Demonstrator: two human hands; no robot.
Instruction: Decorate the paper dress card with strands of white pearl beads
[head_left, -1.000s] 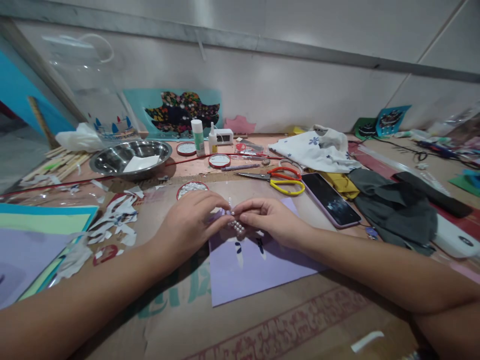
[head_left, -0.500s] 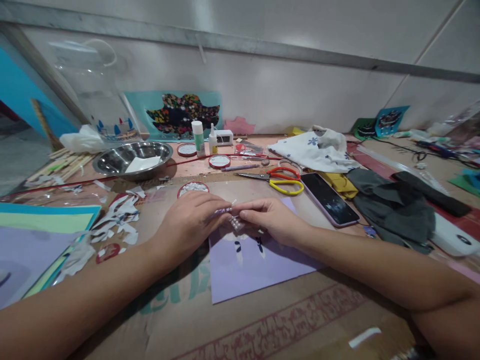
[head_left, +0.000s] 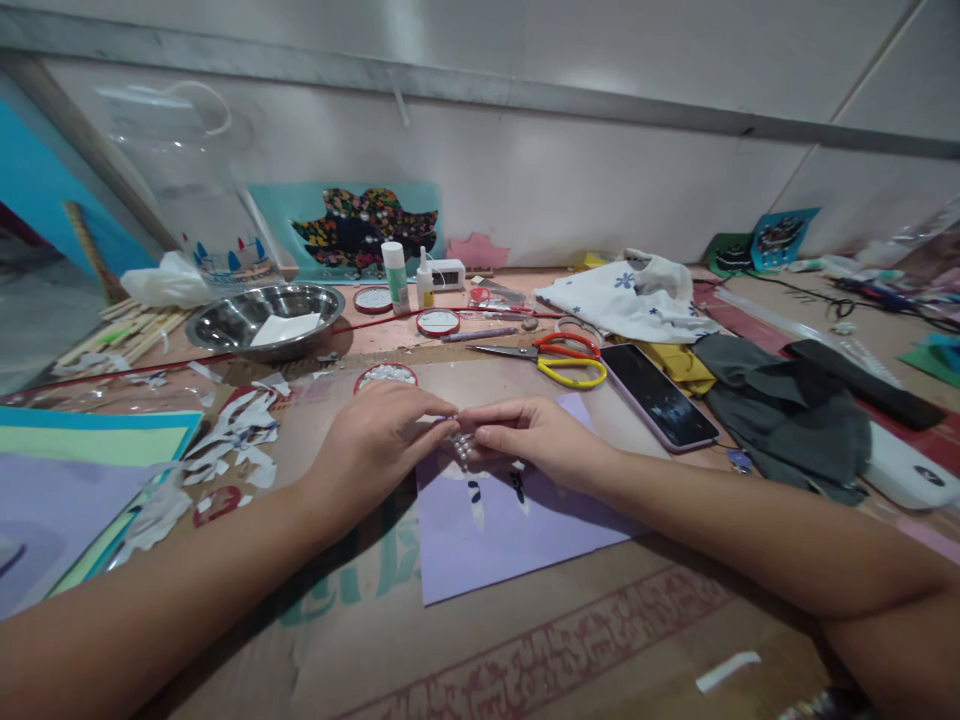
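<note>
Left hand (head_left: 375, 440) and right hand (head_left: 536, 438) pinch pearl beads (head_left: 462, 447) over lilac paper (head_left: 510, 530).

Count on your worktop (head_left: 525, 650): two hands, left hand (head_left: 375, 450) and right hand (head_left: 544, 440), meeting at centre. One lilac paper sheet (head_left: 517, 530) beneath them. One steel bowl (head_left: 262, 315) at 10 o'clock. Three round red-rimmed lids: (head_left: 385, 376), (head_left: 373, 298), (head_left: 439, 321), all toward 12. Two glue bottles, (head_left: 395, 276) and (head_left: 425, 280). One pair of scissors (head_left: 555, 357) and one phone (head_left: 658, 397) at 2 o'clock. Beads between your fingertips: too small to count.
</note>
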